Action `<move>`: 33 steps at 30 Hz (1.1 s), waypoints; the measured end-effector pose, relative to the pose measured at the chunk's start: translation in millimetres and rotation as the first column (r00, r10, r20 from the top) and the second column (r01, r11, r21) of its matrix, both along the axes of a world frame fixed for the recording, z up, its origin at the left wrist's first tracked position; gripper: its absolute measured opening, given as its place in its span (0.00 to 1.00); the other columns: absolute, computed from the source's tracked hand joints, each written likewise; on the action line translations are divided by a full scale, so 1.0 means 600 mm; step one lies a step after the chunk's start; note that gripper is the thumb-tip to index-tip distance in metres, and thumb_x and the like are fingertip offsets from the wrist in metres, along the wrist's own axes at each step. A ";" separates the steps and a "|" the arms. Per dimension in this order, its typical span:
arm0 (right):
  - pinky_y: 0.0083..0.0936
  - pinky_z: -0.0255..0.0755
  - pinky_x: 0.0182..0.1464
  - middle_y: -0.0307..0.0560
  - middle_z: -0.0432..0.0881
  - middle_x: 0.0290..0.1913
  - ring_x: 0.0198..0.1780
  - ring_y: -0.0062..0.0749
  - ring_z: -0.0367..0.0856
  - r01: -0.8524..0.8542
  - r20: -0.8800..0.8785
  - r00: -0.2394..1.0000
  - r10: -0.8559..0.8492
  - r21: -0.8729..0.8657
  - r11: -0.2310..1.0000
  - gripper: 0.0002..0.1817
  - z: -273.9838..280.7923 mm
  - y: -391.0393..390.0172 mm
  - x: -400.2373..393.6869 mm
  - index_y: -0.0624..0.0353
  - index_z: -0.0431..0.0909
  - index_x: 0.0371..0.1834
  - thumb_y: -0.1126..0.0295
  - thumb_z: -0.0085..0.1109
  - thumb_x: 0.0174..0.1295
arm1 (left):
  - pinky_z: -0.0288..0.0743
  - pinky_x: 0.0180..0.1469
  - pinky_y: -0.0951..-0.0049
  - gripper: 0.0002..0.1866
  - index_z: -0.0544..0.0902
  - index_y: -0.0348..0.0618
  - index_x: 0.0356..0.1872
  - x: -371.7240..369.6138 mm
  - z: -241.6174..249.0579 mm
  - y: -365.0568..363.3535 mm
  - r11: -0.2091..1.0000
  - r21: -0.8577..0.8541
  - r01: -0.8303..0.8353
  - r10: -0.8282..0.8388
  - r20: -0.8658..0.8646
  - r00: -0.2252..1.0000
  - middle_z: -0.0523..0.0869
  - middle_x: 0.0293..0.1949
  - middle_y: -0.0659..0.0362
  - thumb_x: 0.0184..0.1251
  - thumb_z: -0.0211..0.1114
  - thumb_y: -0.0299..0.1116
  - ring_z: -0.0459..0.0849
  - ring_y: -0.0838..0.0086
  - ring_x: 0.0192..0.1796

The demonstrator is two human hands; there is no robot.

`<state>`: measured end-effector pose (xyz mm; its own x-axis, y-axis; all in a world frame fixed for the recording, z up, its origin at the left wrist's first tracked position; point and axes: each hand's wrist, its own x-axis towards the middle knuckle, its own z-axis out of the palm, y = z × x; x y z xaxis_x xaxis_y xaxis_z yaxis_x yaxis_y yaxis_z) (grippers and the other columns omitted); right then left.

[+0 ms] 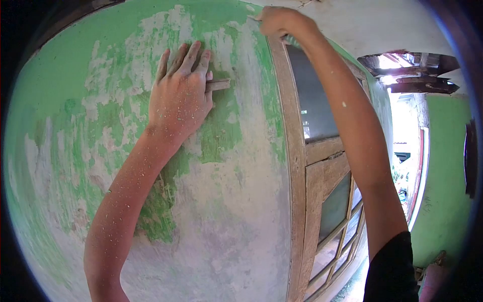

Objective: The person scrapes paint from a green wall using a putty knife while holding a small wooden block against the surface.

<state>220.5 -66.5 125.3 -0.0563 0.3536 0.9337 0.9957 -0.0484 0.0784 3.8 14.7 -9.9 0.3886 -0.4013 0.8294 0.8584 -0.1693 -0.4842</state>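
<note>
A wall (241, 201) with patchy, partly scraped green paint fills the middle and left of the view. My left hand (181, 95) lies flat on it, fingers spread and pointing up, dotted with paint flakes. By its thumb a short wooden peg (219, 84) juts out. My right hand (287, 22) is raised to the top of the wall, above the corner of the wooden frame, closed around a scraper (292, 41). The scraper's greenish handle end shows below the fist, and a thin edge reaches the paint on the left; the rest is hidden by my fingers.
A wooden door and window frame (298, 201) with glass panes stands right of the scraped wall, behind my right arm. Farther right are a bright doorway (410, 151) and another green wall (445, 186). The whitish ceiling (372, 25) comes down close above my right hand.
</note>
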 end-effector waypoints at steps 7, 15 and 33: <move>0.39 0.72 0.22 0.59 0.84 0.29 0.18 0.36 0.77 0.145 0.080 0.987 -0.137 -0.111 0.983 0.39 0.091 0.058 0.051 0.56 0.73 0.73 0.79 0.47 0.50 | 0.54 0.80 0.52 0.22 0.78 0.37 0.66 0.000 -0.001 -0.006 1.000 -0.008 -0.025 0.025 -0.008 1.000 0.73 0.72 0.48 0.76 0.55 0.34 0.68 0.57 0.76; 0.33 0.62 0.16 0.50 0.78 0.20 0.15 0.30 0.70 -0.142 -0.007 0.990 0.143 -0.171 0.975 0.41 0.020 0.000 0.022 0.56 0.72 0.74 0.79 0.47 0.49 | 0.54 0.81 0.52 0.23 0.77 0.38 0.67 -0.002 0.000 0.000 1.000 -0.005 -0.017 0.017 -0.006 1.000 0.73 0.72 0.49 0.76 0.55 0.35 0.68 0.57 0.76; 0.39 0.75 0.57 0.61 0.85 0.47 0.46 0.46 0.82 -0.311 0.099 0.933 0.346 -0.260 0.914 0.38 -0.334 -0.045 0.076 0.46 0.69 0.76 0.83 0.54 0.58 | 0.54 0.81 0.51 0.21 0.79 0.40 0.65 -0.016 0.003 0.001 0.999 -0.005 0.034 -0.034 -0.004 0.999 0.74 0.72 0.52 0.74 0.55 0.33 0.68 0.59 0.76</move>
